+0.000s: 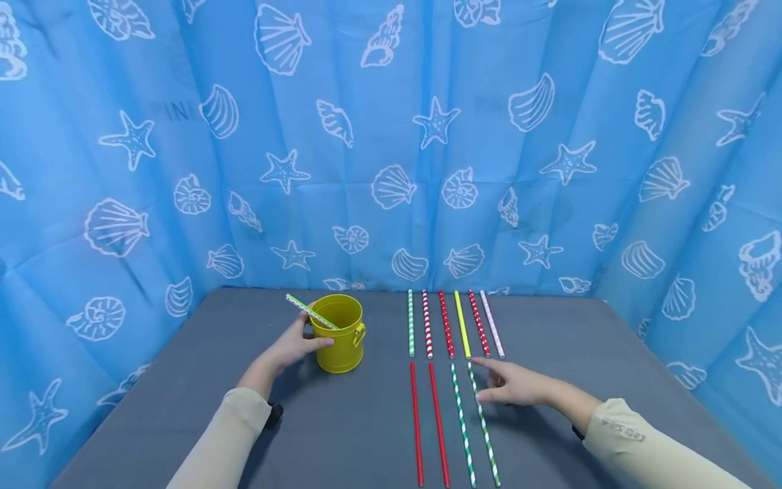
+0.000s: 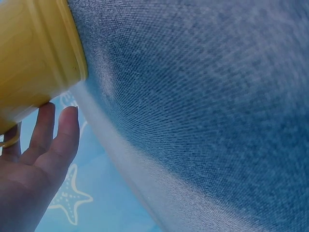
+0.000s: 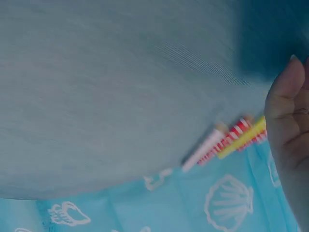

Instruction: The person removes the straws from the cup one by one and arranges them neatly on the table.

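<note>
On the left of the table, my left hand (image 1: 294, 346) grips a small yellow metal bucket (image 1: 345, 353), its thumb on the front and other fingers partly behind. In the left wrist view, fingers lie against the side of the bucket (image 2: 34, 63). One green-and-white patterned paper straw (image 1: 310, 310) leans in the bucket, its upper end past the left rim. My right hand (image 1: 516, 384) hovers at the straws, index finger extended near the lower end of a yellow straw (image 1: 462, 326) and the top of a green-striped straw (image 1: 484, 428). Nothing is held in it.
Two rows of straws lie on the grey table (image 1: 342, 435). The back row has red-patterned straws (image 1: 447, 324), a pale green striped one (image 1: 411, 324) and a pale pink one (image 1: 492, 324). Plain red straws (image 1: 417, 424) lie in front. A blue shell-print curtain (image 1: 391, 136) surrounds the table.
</note>
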A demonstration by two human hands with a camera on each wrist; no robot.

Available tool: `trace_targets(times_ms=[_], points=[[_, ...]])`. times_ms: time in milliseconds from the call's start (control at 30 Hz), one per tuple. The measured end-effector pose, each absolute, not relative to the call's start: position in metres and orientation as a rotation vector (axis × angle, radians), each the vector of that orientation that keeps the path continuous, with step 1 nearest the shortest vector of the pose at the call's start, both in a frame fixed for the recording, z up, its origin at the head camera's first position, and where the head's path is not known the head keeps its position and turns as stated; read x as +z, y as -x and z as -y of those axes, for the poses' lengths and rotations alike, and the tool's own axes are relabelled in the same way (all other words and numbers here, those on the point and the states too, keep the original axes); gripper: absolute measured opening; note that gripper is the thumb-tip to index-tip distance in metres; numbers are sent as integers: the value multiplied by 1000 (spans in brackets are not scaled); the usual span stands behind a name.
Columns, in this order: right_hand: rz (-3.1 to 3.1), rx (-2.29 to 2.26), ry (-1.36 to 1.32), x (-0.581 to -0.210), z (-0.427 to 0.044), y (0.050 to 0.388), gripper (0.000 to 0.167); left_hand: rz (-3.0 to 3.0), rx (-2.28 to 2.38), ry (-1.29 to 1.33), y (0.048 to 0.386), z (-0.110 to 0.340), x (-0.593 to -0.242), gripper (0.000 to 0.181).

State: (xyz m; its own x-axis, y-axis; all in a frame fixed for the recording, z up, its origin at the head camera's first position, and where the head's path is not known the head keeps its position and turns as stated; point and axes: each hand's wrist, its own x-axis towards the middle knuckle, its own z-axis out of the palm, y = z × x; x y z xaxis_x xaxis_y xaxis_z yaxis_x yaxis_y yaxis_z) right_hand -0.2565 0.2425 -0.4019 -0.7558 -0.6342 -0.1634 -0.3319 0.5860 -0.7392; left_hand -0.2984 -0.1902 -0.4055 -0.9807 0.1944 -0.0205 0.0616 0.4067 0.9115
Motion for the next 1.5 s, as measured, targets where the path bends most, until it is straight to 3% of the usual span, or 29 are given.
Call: trace_targets(times_ms=[433, 933, 1267, 1500], points=[[-2471, -1260, 910, -374, -194, 272, 47, -2520, 1631, -179, 294, 180, -422, 89], [-2375, -1563, 1092, -349, -71, 287, 39, -2536, 1642, -184, 301, 184, -411, 87], [-2392, -1533, 1266, -357, -15, 311, 37, -2529, 1640, -205, 302, 189, -408, 87], [-2581, -1351, 1121, -361, 16, 321, 33, -2512, 1649, -231, 301, 191, -406, 85]])
